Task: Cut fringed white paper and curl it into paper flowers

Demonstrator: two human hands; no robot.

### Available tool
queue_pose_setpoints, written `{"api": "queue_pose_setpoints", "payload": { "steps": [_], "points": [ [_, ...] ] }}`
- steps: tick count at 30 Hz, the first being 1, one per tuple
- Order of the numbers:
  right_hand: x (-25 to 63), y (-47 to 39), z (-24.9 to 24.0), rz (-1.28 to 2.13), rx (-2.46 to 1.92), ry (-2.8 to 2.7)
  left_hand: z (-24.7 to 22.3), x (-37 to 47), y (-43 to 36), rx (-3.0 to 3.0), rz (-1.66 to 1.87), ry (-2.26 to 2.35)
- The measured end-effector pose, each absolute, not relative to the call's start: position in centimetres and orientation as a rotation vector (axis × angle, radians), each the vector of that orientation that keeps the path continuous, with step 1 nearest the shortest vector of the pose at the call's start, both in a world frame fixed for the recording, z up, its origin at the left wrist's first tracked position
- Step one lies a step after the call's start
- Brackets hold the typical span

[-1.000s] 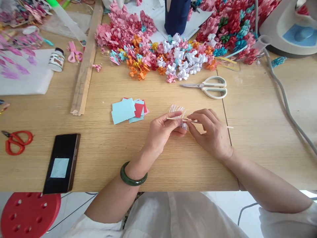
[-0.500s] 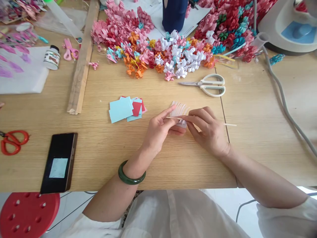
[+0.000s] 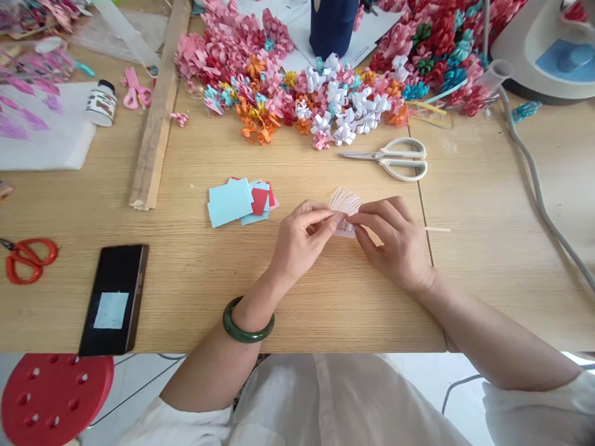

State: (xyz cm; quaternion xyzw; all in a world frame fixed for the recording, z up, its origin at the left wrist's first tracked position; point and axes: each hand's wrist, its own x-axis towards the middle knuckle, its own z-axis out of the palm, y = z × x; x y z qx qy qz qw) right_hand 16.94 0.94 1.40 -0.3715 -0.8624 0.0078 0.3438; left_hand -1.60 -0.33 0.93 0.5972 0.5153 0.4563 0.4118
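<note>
My left hand (image 3: 304, 238), with a green bangle on its wrist, is closed, thumb and forefinger pinched together at the fingertips. My right hand (image 3: 395, 244) meets it there, its thumb and fingers also pinched. A thin pale strip (image 3: 438, 230) sticks out past the right side of my right hand; the rest of it is hidden by the fingers. Just behind and beneath the fingertips is a white paper piece cut into a fringe (image 3: 344, 198), its strips fanning away from me. My fingers cover part of its uncut base.
Blue and red paper cards (image 3: 230, 203) lie left of my hands. White-handled scissors (image 3: 402, 159) rest behind them. Piled ribbon flowers (image 3: 334, 102) line the back. A wooden bar (image 3: 155, 133), a phone (image 3: 114, 300) and red-handled scissors (image 3: 32, 257) are leftward; a grey cable (image 3: 534, 167) runs right.
My left hand's fingers have drawn together into a pinch at the tips, covering the strip end that showed there before. The fringed paper shows more clearly behind. The whole view has shifted slightly.
</note>
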Motion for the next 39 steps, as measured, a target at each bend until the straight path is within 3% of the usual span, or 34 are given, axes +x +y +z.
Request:
{"api": "queue_pose_setpoints", "payload": {
  "steps": [16,39],
  "points": [
    [16.8,1.1,1.2,0.101,-0.891,-2.286,0.2,-2.8,0.7,1.103,0.841,1.125],
    [18.1,3.3,1.1,0.148,-0.762,-2.424,0.0,-2.5,0.8,1.374,0.827,1.24]
  ]
}}
